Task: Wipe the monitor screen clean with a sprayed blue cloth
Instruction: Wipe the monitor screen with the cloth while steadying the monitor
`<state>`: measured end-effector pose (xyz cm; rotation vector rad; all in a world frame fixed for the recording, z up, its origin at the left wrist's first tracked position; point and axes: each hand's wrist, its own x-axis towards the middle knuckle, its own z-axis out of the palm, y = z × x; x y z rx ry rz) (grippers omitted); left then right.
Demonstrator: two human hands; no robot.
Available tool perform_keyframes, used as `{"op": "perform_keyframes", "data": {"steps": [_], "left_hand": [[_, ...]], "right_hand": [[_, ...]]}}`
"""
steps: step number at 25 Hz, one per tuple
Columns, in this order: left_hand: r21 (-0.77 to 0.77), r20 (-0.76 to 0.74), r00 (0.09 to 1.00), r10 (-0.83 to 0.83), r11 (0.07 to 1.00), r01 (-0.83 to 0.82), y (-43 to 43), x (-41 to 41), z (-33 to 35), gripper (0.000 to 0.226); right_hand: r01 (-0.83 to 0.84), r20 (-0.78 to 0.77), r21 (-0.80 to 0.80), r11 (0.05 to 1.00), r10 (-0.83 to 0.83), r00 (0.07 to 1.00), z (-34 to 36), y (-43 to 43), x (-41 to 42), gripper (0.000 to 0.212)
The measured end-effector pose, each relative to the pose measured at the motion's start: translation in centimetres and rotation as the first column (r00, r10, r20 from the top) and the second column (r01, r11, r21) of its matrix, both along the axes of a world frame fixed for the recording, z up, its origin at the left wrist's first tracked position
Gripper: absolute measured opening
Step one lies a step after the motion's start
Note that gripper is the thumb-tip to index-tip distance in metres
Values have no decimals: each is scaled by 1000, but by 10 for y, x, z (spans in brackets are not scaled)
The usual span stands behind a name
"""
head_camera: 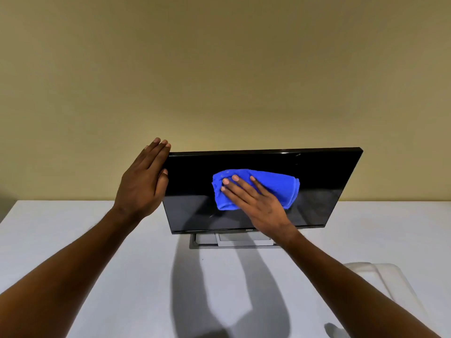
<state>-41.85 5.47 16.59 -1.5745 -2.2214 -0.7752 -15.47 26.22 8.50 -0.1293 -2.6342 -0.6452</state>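
Observation:
A black monitor (324, 176) stands on a white table, its dark screen tilted back and switched off. A folded blue cloth (275, 184) lies flat against the middle of the screen. My right hand (253, 201) presses on the cloth with straight, spread fingers that cover its lower left part. My left hand (144, 179) rests against the monitor's left edge near the top corner, fingers straight behind the edge and the thumb on the front bezel.
The white table (73, 228) runs across the whole view in front of a plain beige wall. The monitor's grey stand base (207, 241) sits under the screen. A pale whitish object (380, 276) lies on the table at the right, partly behind my right forearm.

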Motion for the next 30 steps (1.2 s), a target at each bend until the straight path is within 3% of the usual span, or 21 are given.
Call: {"op": "perform_keyframes", "data": {"steps": [3, 7, 9, 12, 14, 16, 18, 22, 26, 30], "left_hand": [[-11, -9, 1000, -4, 1000, 4, 0, 0, 0, 58], [-10, -5, 1000, 13, 1000, -13, 0, 2, 1, 58], [-3, 4, 1000, 19, 1000, -19, 0, 4, 2, 58], [4, 10, 1000, 14, 1000, -14, 0, 6, 4, 58], [2, 10, 1000, 8, 1000, -8, -1, 6, 5, 58], [1, 18, 1000, 4, 1000, -4, -1, 4, 4, 58], [3, 39, 999, 14, 1000, -14, -1, 5, 2, 58], [10, 50, 998, 29, 1000, -29, 2, 7, 0, 58], [15, 43, 998, 39, 999, -39, 2, 7, -2, 58], [22, -13, 997, 72, 997, -72, 4, 12, -2, 55]], "right_hand": [[134, -159, -53, 990, -141, 977, 23, 31, 29, 92], [257, -354, -270, 928, -344, 870, 31, 60, 57, 97], [264, -449, -465, 845, -482, 753, 27, 62, 65, 100], [177, -506, -733, 657, -700, 504, 18, 57, 67, 89], [126, -505, -801, 585, -774, 381, 15, 49, 57, 84], [188, -443, -833, 521, -830, 339, 16, 36, 36, 86], [230, -375, -854, 466, -859, 349, 17, 17, 12, 89], [182, -388, -836, 517, -793, 470, 10, -23, -26, 90], [118, -413, -751, 650, -601, 684, 3, -61, -60, 87], [150, -273, -513, 845, -326, 905, -11, -89, -77, 95]]}}
